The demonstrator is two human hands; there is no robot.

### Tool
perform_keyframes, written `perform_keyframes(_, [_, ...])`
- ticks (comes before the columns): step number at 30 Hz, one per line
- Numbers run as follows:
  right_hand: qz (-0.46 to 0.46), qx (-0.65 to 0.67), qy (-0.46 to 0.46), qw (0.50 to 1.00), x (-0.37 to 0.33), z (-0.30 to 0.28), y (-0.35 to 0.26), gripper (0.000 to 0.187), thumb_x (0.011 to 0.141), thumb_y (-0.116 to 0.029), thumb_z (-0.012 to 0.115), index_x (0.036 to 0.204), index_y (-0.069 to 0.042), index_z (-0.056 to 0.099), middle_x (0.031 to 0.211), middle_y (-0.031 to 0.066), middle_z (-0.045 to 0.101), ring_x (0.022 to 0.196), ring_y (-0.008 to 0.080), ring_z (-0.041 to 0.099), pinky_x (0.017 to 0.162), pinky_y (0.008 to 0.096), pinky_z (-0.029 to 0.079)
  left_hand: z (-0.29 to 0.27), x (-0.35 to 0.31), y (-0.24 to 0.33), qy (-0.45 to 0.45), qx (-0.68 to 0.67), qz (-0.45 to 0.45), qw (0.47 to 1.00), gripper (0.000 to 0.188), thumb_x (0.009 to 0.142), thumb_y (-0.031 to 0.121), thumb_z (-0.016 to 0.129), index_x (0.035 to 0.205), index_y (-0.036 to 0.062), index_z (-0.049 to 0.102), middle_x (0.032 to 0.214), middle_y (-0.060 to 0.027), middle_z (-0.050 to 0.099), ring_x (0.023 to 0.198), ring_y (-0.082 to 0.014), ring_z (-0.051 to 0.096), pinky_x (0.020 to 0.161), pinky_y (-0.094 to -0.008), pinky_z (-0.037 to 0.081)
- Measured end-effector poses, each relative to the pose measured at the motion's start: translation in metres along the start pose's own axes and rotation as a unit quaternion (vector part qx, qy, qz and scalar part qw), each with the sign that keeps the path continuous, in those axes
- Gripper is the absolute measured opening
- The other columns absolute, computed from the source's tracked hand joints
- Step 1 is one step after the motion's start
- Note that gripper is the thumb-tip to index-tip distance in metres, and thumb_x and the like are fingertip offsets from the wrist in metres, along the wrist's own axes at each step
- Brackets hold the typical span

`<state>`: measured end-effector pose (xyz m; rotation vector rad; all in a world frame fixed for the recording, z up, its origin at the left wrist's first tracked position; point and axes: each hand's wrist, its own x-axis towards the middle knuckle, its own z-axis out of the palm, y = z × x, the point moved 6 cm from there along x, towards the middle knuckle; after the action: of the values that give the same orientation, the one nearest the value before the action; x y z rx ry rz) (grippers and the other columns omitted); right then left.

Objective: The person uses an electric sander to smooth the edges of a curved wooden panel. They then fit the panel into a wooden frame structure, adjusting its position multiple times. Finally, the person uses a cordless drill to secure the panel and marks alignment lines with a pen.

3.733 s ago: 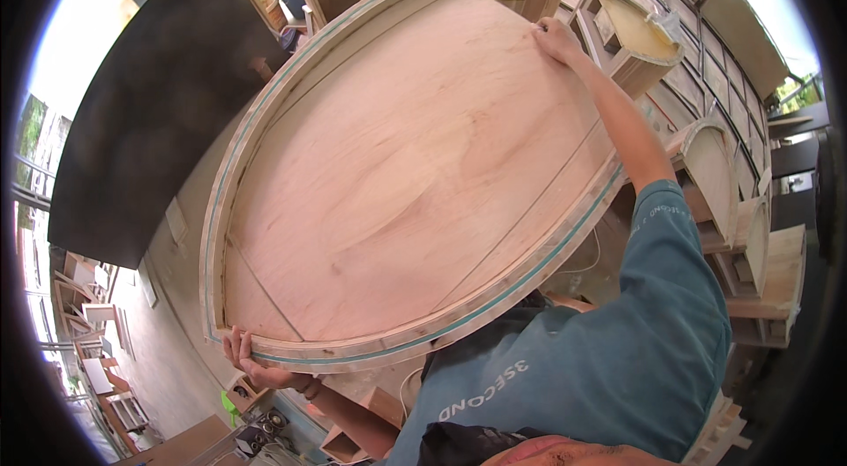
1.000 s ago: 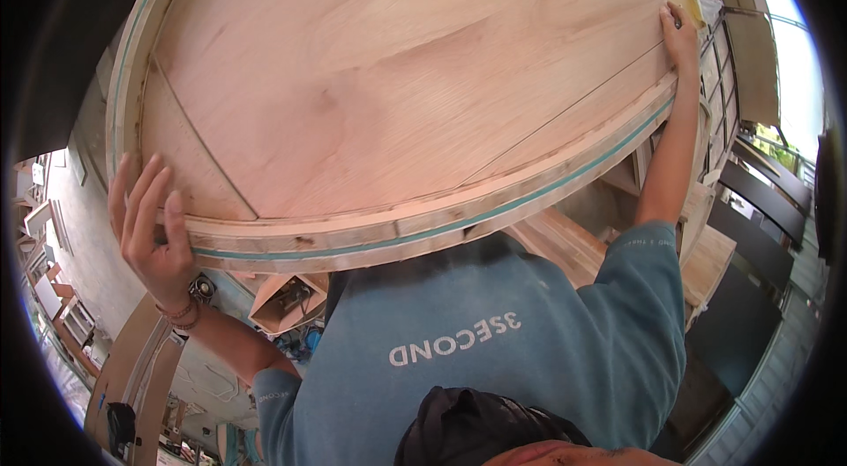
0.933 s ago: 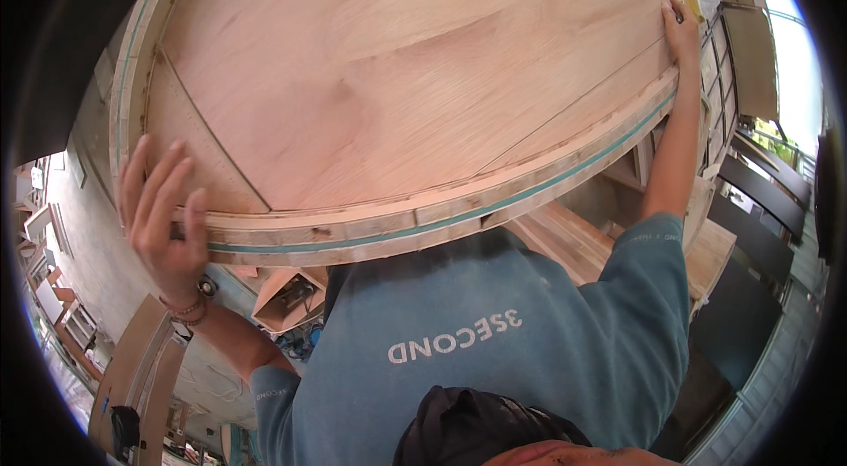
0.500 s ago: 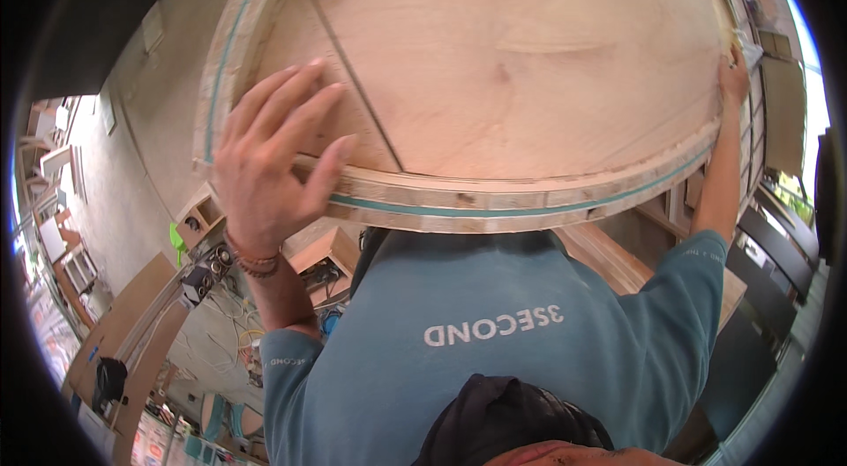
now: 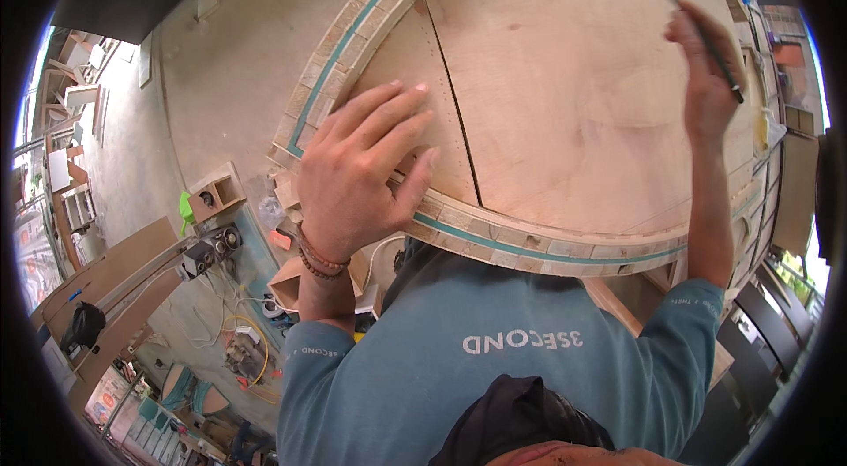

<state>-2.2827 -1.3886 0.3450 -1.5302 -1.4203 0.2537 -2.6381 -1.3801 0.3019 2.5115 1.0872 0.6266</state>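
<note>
A large round wooden panel (image 5: 565,104) lies in front of me, bordered by a raised rim (image 5: 565,256) of small wood blocks with a teal line along it. A dark straight seam (image 5: 452,95) crosses its left part. My left hand (image 5: 362,166) is over the near left rim, fingers spread and reaching onto the panel, holding nothing. On the right, my right hand (image 5: 708,82) is raised over the panel and closed around a slim dark pencil (image 5: 722,67). The pencil's thin end points up and left.
Wooden boxes (image 5: 216,199), a green piece (image 5: 186,208) and a power tool with a yellow cord (image 5: 247,353) are at the lower left. Dark panels (image 5: 776,289) stand at the right. Concrete floor (image 5: 238,69) extends beyond the panel on the left.
My right hand has left the panel's right edge and come over its surface, the pencil now visible in it. The panel and my left hand appear farther right and lower in the view.
</note>
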Motion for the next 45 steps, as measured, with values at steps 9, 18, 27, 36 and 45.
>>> perform_keyframes(9, [0.049, 0.207, -0.193, 0.958, -0.015, 0.136, -0.026, 0.021, 0.094, -0.006, 0.067, 0.114, -0.002, 0.07, 0.105, 0.0064, 0.069, 0.098, 0.0119, 0.065, 0.082, 0.0251, 0.054, -0.003, 0.004, -0.002, 0.025, -0.029, -0.029, 0.999, 0.026, 0.075, 0.016, 0.072, 0.099, 0.0039, 0.075, 0.115, -0.0073, 0.072, 0.114, -0.0252, 0.066, 0.093, -0.0362, 0.054])
perform_keyframes(18, [0.201, 0.333, -0.193, 0.901, -0.011, 0.188, -0.025, 0.014, 0.095, -0.007, 0.065, 0.106, 0.002, 0.067, 0.092, 0.0063, 0.07, 0.084, 0.0089, 0.066, 0.072, 0.0233, 0.053, -0.004, 0.006, -0.004, 0.031, -0.044, -0.056, 0.997, 0.027, 0.074, 0.015, 0.072, 0.098, 0.0028, 0.075, 0.112, -0.0086, 0.073, 0.113, -0.0259, 0.067, 0.092, -0.036, 0.054])
perform_keyframes(27, [0.142, 0.256, -0.21, 0.933, 0.0, 0.191, -0.022, 0.011, 0.094, -0.011, 0.067, 0.094, 0.001, 0.067, 0.083, 0.0035, 0.07, 0.075, 0.0069, 0.065, 0.066, 0.0218, 0.052, -0.004, 0.012, -0.005, 0.027, -0.056, -0.073, 0.995, 0.027, 0.072, 0.013, 0.074, 0.097, 0.0023, 0.075, 0.11, -0.009, 0.073, 0.111, -0.0275, 0.067, 0.09, -0.0367, 0.055])
perform_keyframes(36, [0.066, 0.229, -0.183, 0.954, 0.002, 0.191, -0.02, 0.01, 0.091, -0.008, 0.07, 0.092, 0.001, 0.068, 0.084, 0.006, 0.069, 0.076, 0.0088, 0.067, 0.066, 0.0232, 0.053, -0.003, 0.016, -0.006, 0.029, -0.064, -0.079, 0.994, 0.028, 0.07, 0.01, 0.075, 0.097, 0.0011, 0.075, 0.106, -0.0115, 0.074, 0.108, -0.03, 0.069, 0.09, -0.0378, 0.055])
perform_keyframes(45, [0.065, 0.261, -0.19, 0.944, 0.004, 0.189, -0.021, 0.009, 0.091, -0.007, 0.069, 0.093, 0.001, 0.069, 0.086, 0.0059, 0.066, 0.076, 0.0107, 0.066, 0.065, 0.0243, 0.053, -0.001, 0.02, -0.005, 0.029, -0.082, -0.081, 0.993, 0.028, 0.07, 0.009, 0.074, 0.096, -0.001, 0.075, 0.102, -0.0148, 0.073, 0.106, -0.0328, 0.069, 0.089, -0.0397, 0.055])
